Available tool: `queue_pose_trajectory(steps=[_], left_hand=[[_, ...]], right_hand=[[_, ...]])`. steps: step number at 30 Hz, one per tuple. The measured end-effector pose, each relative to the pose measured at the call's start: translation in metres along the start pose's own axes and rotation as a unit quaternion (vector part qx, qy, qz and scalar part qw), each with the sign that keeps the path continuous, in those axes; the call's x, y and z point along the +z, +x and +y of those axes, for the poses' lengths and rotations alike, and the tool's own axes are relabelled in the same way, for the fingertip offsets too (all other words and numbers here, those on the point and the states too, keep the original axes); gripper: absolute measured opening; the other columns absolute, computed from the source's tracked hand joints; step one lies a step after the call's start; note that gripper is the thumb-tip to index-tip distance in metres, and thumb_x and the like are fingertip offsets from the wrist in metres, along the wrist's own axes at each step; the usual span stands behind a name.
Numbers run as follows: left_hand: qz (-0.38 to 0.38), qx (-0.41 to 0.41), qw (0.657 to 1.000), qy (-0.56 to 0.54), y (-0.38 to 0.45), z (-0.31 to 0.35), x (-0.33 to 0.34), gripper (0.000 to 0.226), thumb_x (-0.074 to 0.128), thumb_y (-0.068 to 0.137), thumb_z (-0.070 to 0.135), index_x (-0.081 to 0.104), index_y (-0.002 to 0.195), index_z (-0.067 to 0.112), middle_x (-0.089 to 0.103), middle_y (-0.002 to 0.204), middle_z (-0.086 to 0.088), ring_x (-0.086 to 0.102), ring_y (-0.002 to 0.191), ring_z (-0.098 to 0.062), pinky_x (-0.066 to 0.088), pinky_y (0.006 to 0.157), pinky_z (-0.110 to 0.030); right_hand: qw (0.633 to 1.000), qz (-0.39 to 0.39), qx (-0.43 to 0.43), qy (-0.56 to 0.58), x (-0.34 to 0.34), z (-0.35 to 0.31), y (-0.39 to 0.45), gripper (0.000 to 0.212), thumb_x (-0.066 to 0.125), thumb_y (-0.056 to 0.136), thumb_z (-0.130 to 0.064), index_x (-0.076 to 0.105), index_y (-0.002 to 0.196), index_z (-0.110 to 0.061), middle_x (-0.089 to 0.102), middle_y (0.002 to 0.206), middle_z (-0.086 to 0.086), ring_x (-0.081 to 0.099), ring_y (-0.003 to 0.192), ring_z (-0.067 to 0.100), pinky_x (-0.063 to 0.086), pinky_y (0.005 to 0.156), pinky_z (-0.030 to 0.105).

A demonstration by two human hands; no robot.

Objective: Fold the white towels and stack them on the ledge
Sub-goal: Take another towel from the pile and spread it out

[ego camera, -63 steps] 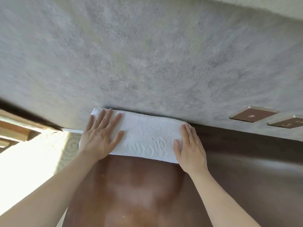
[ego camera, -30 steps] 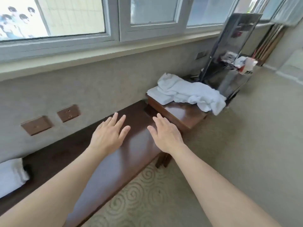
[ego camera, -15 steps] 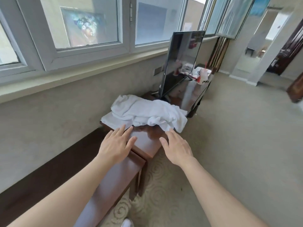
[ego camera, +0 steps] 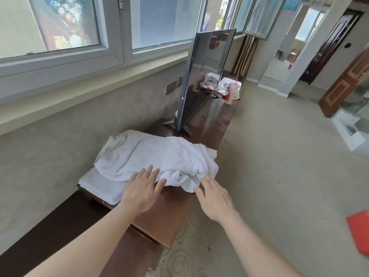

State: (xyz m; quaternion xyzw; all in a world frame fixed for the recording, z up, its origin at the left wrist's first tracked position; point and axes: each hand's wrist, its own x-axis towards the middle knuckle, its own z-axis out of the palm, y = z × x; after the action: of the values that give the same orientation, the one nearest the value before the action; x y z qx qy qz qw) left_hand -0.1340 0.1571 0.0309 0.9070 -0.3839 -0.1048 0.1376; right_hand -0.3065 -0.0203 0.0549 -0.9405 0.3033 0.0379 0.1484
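White terry towels (ego camera: 159,156) lie heaped across the tabletop (ego camera: 159,212) at its near edge; soft, light, floppy, best pinched at a corner. Left hand (ego camera: 142,189) and right hand (ego camera: 214,198) reach flat-fingered, holding nothing.

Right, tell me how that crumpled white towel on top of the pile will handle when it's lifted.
The crumpled towel will probably sag and trail, given its soft folds and the corner drooping over the wooden table edge. It looks light for its bulk. It may drag the flatter towel beneath. The left hand and right hand are reaching in, fingers straight.
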Motion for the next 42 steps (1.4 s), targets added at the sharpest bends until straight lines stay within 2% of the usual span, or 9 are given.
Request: queue_pose_trajectory(steps=[11, 20, 22, 24, 27, 30, 33, 37, 42], left_hand=[[0.011, -0.035, 0.999, 0.038, 0.132, -0.003, 0.007, 0.063, 0.017, 0.102, 0.061, 0.039, 0.15, 0.028, 0.028, 0.163, 0.006, 0.022, 0.15, -0.014, 0.013, 0.123, -0.035], [-0.042, -0.136, 0.988, 0.061, 0.228, -0.032, 0.036, 0.061, 0.016, 0.103, 0.059, 0.019, 0.158, 0.034, 0.002, 0.169, 0.002, -0.005, 0.155, -0.017, 0.001, 0.126, -0.037], [-0.038, -0.152, 0.985, 0.068, 0.243, -0.038, 0.048, 0.064, 0.018, 0.103, 0.06, 0.014, 0.16, 0.031, 0.0, 0.169, 0.002, -0.006, 0.155, -0.017, 0.001, 0.125, -0.036], [-0.037, -0.163, 0.983, 0.081, 0.255, -0.042, 0.059, 0.067, 0.022, 0.103, 0.058, 0.015, 0.16, 0.025, 0.005, 0.169, 0.002, 0.0, 0.155, -0.016, 0.006, 0.124, -0.033], [-0.026, -0.172, 0.978, 0.115, 0.267, -0.044, 0.072, 0.07, 0.022, 0.101, 0.059, 0.019, 0.159, 0.02, 0.017, 0.167, 0.002, 0.011, 0.154, -0.016, 0.012, 0.123, -0.034], [0.037, -0.178, 0.979, 0.095, 0.276, -0.047, 0.081, 0.066, 0.031, 0.098, 0.06, 0.044, 0.147, 0.016, 0.044, 0.147, -0.002, 0.036, 0.141, -0.022, 0.027, 0.118, -0.037], [0.082, -0.174, 0.977, 0.093, 0.286, -0.054, 0.086, 0.05, 0.042, 0.097, 0.055, 0.061, 0.118, 0.015, 0.057, 0.12, -0.004, 0.052, 0.118, -0.027, 0.041, 0.105, -0.039], [0.083, -0.169, 0.972, 0.142, 0.292, -0.052, 0.084, 0.049, 0.033, 0.097, 0.052, 0.064, 0.098, 0.014, 0.061, 0.099, -0.002, 0.058, 0.097, -0.028, 0.049, 0.089, -0.042], [0.062, -0.174, 0.972, 0.143, 0.3, -0.05, 0.075, 0.05, 0.025, 0.101, 0.043, 0.062, 0.084, 0.013, 0.06, 0.084, -0.004, 0.057, 0.081, -0.029, 0.047, 0.077, -0.041]], right_hand=[[0.997, -0.051, -0.054, 0.011, 0.008, 0.011, 0.181, 0.063, 0.02, 0.106, -0.055, 0.027, 0.158, -0.019, 0.012, 0.169, 0.001, 0.009, 0.155, 0.02, 0.018, 0.122, 0.041], [0.993, -0.073, -0.074, -0.054, 0.049, 0.018, 0.323, 0.064, 0.016, 0.104, -0.056, 0.017, 0.157, -0.02, 0.01, 0.167, 0.016, 0.01, 0.152, 0.036, 0.02, 0.117, 0.053], [0.991, -0.055, -0.087, -0.086, 0.066, 0.015, 0.343, 0.067, 0.018, 0.103, -0.059, 0.016, 0.157, -0.02, 0.02, 0.163, 0.018, 0.027, 0.144, 0.038, 0.026, 0.111, 0.052], [0.988, -0.021, -0.105, -0.11, 0.08, 0.008, 0.355, 0.071, 0.019, 0.1, -0.063, 0.024, 0.156, -0.019, 0.039, 0.149, 0.02, 0.047, 0.119, 0.037, 0.035, 0.097, 0.051], [0.988, 0.042, -0.113, -0.097, 0.093, 0.001, 0.37, 0.072, 0.02, 0.098, -0.063, 0.042, 0.147, -0.016, 0.054, 0.116, 0.017, 0.05, 0.092, 0.033, 0.037, 0.079, 0.046], [0.985, 0.097, -0.117, -0.08, 0.101, 0.001, 0.382, 0.062, 0.033, 0.097, -0.058, 0.052, 0.135, -0.013, 0.053, 0.101, 0.016, 0.047, 0.084, 0.031, 0.033, 0.072, 0.043], [0.984, 0.117, -0.122, -0.058, 0.106, 0.001, 0.388, 0.052, 0.036, 0.099, -0.055, 0.056, 0.124, -0.014, 0.052, 0.094, 0.013, 0.046, 0.08, 0.03, 0.031, 0.07, 0.043], [0.982, 0.137, -0.125, -0.027, 0.107, 0.004, 0.389, 0.041, 0.041, 0.099, -0.05, 0.06, 0.113, -0.016, 0.052, 0.089, 0.009, 0.048, 0.077, 0.029, 0.032, 0.069, 0.042], [0.983, 0.126, -0.133, 0.011, 0.099, 0.01, 0.392, 0.037, 0.04, 0.102, -0.047, 0.061, 0.108, -0.017, 0.056, 0.084, 0.005, 0.054, 0.071, 0.028, 0.036, 0.065, 0.04]])
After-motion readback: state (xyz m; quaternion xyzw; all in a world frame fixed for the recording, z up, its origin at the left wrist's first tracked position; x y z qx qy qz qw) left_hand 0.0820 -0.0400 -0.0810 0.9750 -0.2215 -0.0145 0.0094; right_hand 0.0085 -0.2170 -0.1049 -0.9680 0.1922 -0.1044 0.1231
